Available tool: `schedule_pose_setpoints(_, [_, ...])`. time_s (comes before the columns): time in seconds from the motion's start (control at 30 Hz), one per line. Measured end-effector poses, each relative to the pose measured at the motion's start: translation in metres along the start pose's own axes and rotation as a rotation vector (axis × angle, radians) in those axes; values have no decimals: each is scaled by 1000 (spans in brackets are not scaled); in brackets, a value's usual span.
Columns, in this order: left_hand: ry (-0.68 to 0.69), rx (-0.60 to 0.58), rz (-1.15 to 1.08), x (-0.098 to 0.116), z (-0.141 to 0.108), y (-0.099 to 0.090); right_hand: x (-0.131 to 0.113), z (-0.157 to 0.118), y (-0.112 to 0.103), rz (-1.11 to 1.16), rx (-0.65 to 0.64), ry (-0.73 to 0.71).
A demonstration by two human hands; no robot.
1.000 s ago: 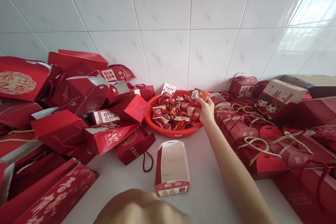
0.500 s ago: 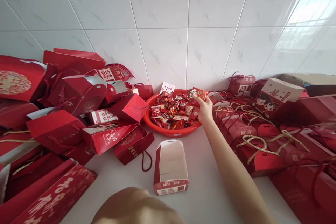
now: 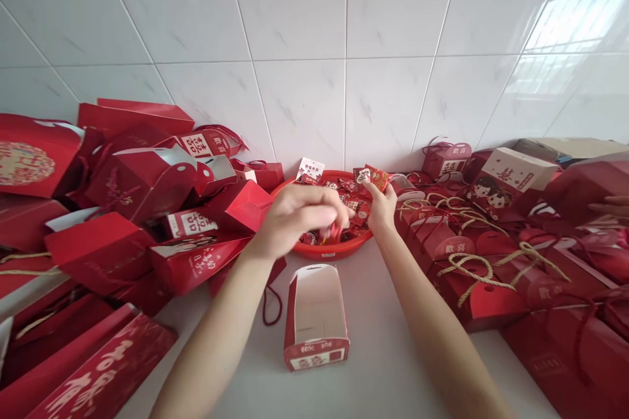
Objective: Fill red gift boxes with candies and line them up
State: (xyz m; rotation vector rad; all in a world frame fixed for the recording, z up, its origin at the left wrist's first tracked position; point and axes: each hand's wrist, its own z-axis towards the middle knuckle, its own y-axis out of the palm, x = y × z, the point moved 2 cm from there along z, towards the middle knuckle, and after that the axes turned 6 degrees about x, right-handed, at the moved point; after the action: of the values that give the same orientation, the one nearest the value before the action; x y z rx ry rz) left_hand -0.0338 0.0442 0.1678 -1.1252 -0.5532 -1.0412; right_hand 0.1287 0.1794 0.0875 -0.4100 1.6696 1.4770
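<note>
Our left hand (image 3: 295,216), eleven o'clock from the open box (image 3: 317,304): fingers curled, any contents unclear. Box: no filling visible. Red basket (image 3: 344,249), twelve o'clock: loose packets (image 3: 361,213) within. Our right hand (image 3: 383,209), one o'clock: pinching wrapped packets (image 3: 377,178).

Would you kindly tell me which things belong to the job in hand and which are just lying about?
Seemingly in use:
- red packets, in the right hand
- red basin, beneath the left hand
- open box, between the forearms

Seemingly lying about:
- boxes heaped at left
- rope-handled boxes at right
</note>
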Motion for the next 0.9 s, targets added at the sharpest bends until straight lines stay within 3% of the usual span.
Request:
schedule_pose_setpoints(0.17, [-194, -157, 324, -52, 83, 24, 1, 0, 1, 8, 32, -30])
schedule_pose_setpoints(0.27, [-264, -224, 434, -83, 107, 41, 1, -1, 2, 14, 17, -18])
schedule_pose_setpoints(0.37, [-325, -296, 516, -97, 114, 60, 2, -2, 2, 11, 14, -15])
schedule_pose_setpoints(0.57, [-359, -334, 601, -100, 115, 80, 0, -4, 3, 0, -3, -18])
schedule_pose_setpoints(0.73, [-398, -303, 536, -98, 111, 70, -2, -4, 3, 15, 11, 9])
schedule_pose_setpoints(0.9, [-432, -177, 364, -95, 108, 49, -4, -5, 3, 25, 15, 32])
